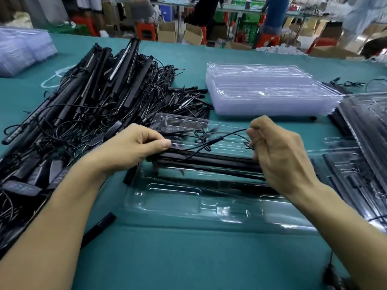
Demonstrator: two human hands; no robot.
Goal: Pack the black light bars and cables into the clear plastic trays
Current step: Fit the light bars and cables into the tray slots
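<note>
An open clear plastic tray lies in front of me on the green table. Black light bars lie across its far half. My left hand grips the left end of these bars, thumb on top. My right hand is at their right end and pinches a thin black cable that loops above the bars. A small controller with buttons lies just beyond the bars.
A big heap of black light bars and tangled cables fills the left of the table. A stack of clear trays stands behind. Packed trays lie at the right. People and stools are beyond the table.
</note>
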